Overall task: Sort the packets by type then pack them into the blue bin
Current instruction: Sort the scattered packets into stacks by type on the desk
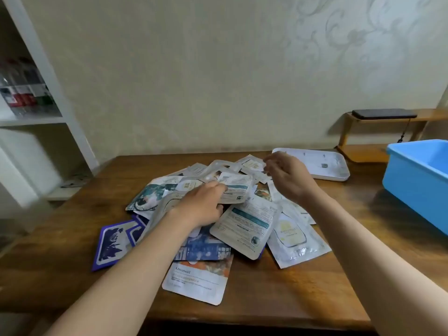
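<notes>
Wood-brown tabletop carries the job. Nearest, under L forearm: orange-and-white flat packet, lying half out of the heap. Purple-and-white flat packets lie left of L forearm, a few overlapping, poss. a started group, can't confirm.

Mixed heap of flat foil packets sits under both hands, types jumbled & overlapping, e.g. big white packet w/ teal band just right of L hand and a white packet w/ yellow label under R forearm.

Left hand is down on the heap, fingers curled over & thumb under edge of small white teal-band packet, pinching it. Right hand hovers over far side of heap, fingers loosely curled, nothing seen in it; blurred.

White flat plastic tray is just beyond R hand. Blue plastic bin stands well right of R hand; no packet shows in the part visible.

Progress est.: early. Sorting barely begun, packing not started, nearly all packets left.
</notes>
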{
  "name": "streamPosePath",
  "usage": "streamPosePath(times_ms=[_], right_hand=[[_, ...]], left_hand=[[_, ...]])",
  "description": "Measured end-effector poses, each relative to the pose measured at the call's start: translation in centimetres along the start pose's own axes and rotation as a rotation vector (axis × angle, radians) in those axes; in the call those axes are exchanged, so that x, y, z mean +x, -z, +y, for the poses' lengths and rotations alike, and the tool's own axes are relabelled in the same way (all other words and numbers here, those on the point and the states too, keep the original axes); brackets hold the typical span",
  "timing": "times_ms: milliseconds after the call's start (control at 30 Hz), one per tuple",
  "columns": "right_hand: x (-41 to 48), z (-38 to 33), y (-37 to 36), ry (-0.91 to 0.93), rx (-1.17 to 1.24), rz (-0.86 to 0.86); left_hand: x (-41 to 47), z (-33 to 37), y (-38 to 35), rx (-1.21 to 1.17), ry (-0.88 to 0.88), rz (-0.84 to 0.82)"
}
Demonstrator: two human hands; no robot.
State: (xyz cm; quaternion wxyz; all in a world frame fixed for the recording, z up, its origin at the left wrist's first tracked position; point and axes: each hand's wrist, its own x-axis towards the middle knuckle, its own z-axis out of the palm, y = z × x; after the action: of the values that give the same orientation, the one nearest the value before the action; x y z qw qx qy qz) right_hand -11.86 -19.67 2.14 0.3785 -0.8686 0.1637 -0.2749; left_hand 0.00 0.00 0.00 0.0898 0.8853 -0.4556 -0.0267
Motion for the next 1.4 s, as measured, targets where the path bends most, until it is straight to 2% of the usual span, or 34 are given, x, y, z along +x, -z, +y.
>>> streamPosePath(times_ms=[167,333,467,633,767,867,1033,1133,1300,1400], right_hand=[[-0.1,1.6,-1.3,-0.028,-0.004,-0.035],[0.4,3.6,-2.5,-0.055,-0.027,-0.064],[0.7,4.8,-3.3,-0.052,-0.051,-0.070],[1.2,5.6,-4.5,0.027,-0.120,-0.060],[2.1,4.8,-3.1,0.077,-0.093,-0.005],[2.8,3.8,-0.8,0.087,-0.019,-0.035],[1.7,2.8,3.1,-0.084,0.247,-0.120],[-0.2,3.3,4.9,-0.170,0.369,-0.110],[-4.4,5.8,7.8,-0.368,0.460,0.036],[-6.6,8.5,9.7,-0.569,0.459,0.146]], left_hand=[[1.5,-0.3,-1.8,0.192,-0.037,0.012],[3.1,-0.7,-2.8,0.211,-0.068,0.124],[4.4,-1.0,-1.9,0.051,-0.077,0.164],[5.8,-0.6,1.4,-0.202,-0.109,0.303],[6.4,0.0,3.5,-0.454,-0.201,0.313],[6.5,0.8,4.1,-0.630,-0.233,0.317],[6.9,1.7,3.3,-0.945,-0.129,0.388],[7.1,2.9,1.9,-1.082,-0.037,0.343],[7.0,7.3,-0.5,-1.184,0.002,0.142],[6.4,9.6,-1.2,-1.120,-0.002,0.083]])
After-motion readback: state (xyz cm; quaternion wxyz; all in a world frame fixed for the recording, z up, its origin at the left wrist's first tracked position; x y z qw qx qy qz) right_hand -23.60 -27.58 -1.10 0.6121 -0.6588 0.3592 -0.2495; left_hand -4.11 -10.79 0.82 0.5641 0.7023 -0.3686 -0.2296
